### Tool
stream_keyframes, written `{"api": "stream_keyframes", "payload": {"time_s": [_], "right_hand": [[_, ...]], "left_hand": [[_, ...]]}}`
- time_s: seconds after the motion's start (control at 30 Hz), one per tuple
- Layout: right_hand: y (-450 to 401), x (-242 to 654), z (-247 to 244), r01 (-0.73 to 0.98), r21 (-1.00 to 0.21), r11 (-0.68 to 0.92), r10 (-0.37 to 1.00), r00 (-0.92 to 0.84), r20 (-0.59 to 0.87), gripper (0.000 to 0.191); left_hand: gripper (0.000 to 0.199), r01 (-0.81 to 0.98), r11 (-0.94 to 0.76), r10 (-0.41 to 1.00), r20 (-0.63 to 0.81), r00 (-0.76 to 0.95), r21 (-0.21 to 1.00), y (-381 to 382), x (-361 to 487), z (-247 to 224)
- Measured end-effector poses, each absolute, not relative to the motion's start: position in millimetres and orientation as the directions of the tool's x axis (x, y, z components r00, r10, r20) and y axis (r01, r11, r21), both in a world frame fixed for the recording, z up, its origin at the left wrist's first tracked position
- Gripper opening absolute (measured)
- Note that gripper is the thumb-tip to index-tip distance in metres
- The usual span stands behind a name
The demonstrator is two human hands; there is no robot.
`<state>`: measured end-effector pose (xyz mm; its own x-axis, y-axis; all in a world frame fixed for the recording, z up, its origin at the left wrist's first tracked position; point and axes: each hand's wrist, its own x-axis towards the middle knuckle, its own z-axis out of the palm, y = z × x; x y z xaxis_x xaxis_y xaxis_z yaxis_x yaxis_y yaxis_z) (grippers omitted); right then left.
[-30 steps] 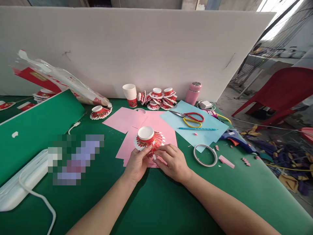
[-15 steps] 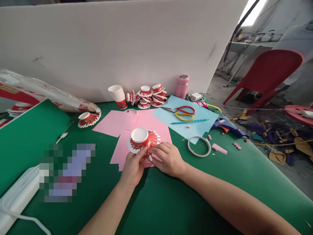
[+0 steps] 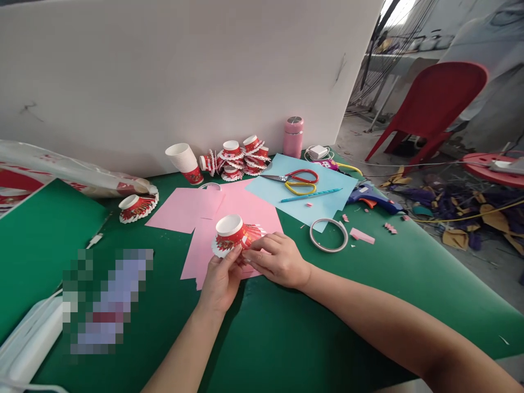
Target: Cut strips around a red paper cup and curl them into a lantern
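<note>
A red and white paper cup [image 3: 230,225], its side cut into strips that fan outward, is held above the pink paper [image 3: 262,199]. My left hand [image 3: 223,278] grips it from the near left, thumb on the strips. My right hand [image 3: 280,259] is closed at the cup's near right side, fingertips pinching the strips; the exact spot is hidden behind the fingers. Another fanned paper cup [image 3: 137,208] sits to the left. At the back, a stack of paper cups [image 3: 184,162] leans beside a pile of fanned cups [image 3: 233,158].
On blue paper [image 3: 262,190] lie scissors [image 3: 302,181] and a blue pencil [image 3: 311,195]. To the right are a tape roll [image 3: 328,236], a glue gun [image 3: 372,197] and pink scraps [image 3: 362,236]. A pink flask [image 3: 293,136] stands against the white board [image 3: 184,71].
The cup tilts slightly differently, and my right fingers have shifted closer to my left thumb at its near side. The whole view has turned a little to the right.
</note>
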<state>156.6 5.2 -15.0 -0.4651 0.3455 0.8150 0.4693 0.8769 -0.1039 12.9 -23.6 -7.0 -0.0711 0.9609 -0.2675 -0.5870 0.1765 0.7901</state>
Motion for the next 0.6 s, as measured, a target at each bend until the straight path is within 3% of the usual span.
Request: {"api": "stream_keyframes", "payload": {"time_s": [0.27,0.6], "right_hand": [[6.9,157.5,-16.0,0.448,-0.099,0.889,0.328,-0.469,0.82,0.018],[7.1,156.8,-15.8,0.433,-0.088,0.897,0.309,-0.473,0.825,0.017]], "left_hand": [[0.016,-0.672,0.205,0.956,-0.292,-0.019,0.712,-22.9,11.9,-3.6],[0.012,-0.601,0.181,0.952,-0.292,-0.092,0.779,-23.2,12.9,-6.4]]}}
